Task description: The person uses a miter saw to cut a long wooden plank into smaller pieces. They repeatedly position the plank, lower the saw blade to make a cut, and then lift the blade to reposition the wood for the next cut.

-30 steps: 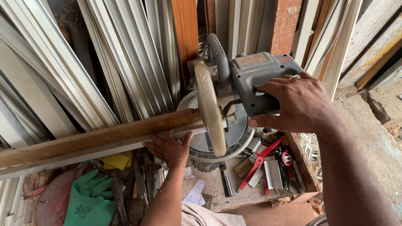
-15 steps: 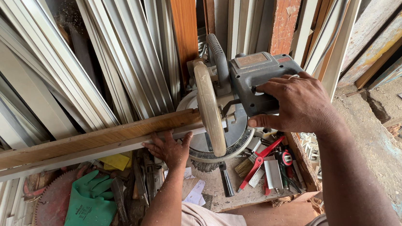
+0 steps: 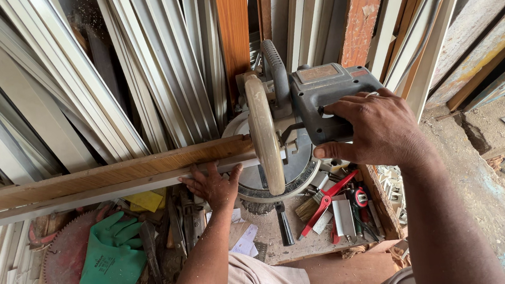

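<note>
Two hands working at a mitre saw among stacked mouldings

The right hand [image 3: 379,128] is gripping the grey mitre saw [image 3: 316,103] handle while the left hand [image 3: 213,185] is pressing the long wooden strip [image 3: 103,176] flat, just beside the blade guard [image 3: 264,135]; a green glove [image 3: 113,258] is lying below.

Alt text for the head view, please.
Right hand grips the handle of a grey mitre saw while the left hand presses a long wooden strip against its base. A green glove lies below among scattered tools.
</note>
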